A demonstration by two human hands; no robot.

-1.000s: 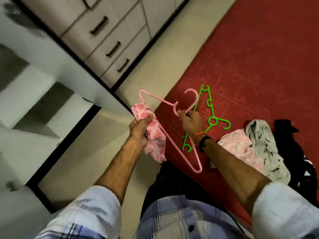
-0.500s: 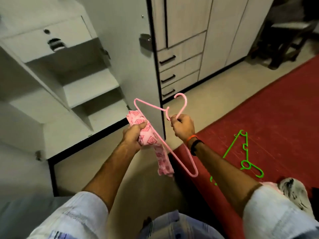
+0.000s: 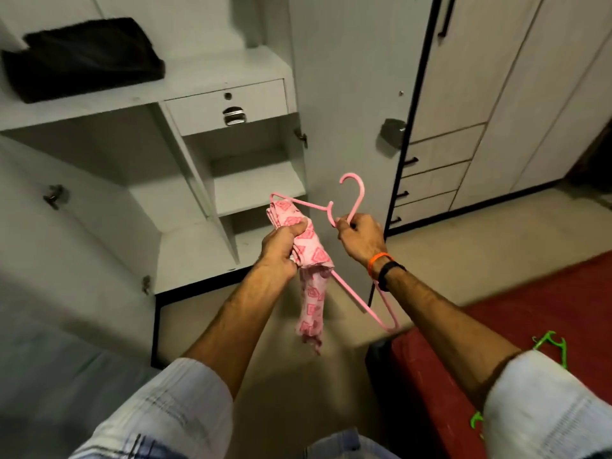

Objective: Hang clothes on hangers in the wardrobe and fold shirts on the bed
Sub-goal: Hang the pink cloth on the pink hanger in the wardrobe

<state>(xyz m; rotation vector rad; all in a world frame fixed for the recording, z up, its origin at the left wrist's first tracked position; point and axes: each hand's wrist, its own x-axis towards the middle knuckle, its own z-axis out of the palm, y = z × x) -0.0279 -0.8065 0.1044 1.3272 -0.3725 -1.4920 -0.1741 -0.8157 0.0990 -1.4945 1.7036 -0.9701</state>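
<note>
1. one pink hanger point(image 3: 356, 294), gripped at base of hook by right hand point(image 3: 361, 236); hook up, pointing toward wardrobe point(image 3: 231, 190); long axis slanting from upper left down to lower right.
2. one pink patterned garment point(image 3: 309, 273), bunched, clenched in left hand point(image 3: 281, 246) against hanger's upper left end; tail dangling, not spread out.
3. progress, judged: early; garment not hung; green hanger point(image 3: 549, 349) on red bed point(image 3: 546, 309) unused.

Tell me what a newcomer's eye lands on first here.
In the middle of the view, the right hand grips a thin pink plastic hanger just below its hook, while the left hand holds a bunched pink patterned cloth at the hanger's far corner. Behind them stands an open white wardrobe, a folded dark garment on its upper shelf.
</note>
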